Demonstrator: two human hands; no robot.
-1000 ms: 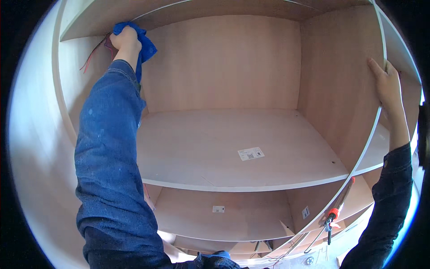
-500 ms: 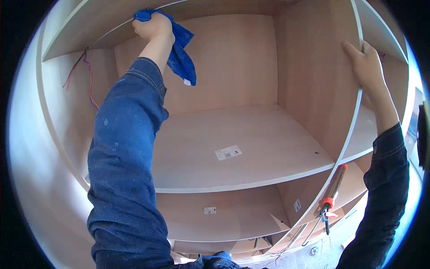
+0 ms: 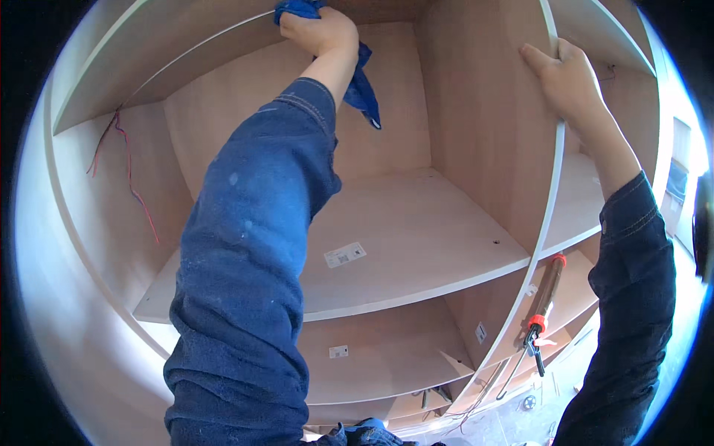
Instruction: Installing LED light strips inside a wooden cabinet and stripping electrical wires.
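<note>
My left hand [image 3: 321,30] is raised to the top of a light wooden cabinet compartment and grips a blue cloth [image 3: 362,83] pressed against the underside of the upper shelf [image 3: 186,59]; part of the cloth hangs down behind my wrist. My right hand [image 3: 567,78] grasps the front edge of the upright divider panel [image 3: 483,126], fingers wrapped over its white edge band. Both arms wear dark blue denim sleeves.
The middle shelf [image 3: 416,245] carries a small white sticker [image 3: 345,254]. Red wires [image 3: 123,160] hang on the left inner wall. A caulking gun with orange parts [image 3: 543,312] lies on a lower right shelf. Another shelf [image 3: 372,364] sits below, with scraps near the floor.
My left hand has swept the blue cloth from the upper left corner rightward along the top of the compartment. The view has shifted, so my right hand on the divider appears more central.
</note>
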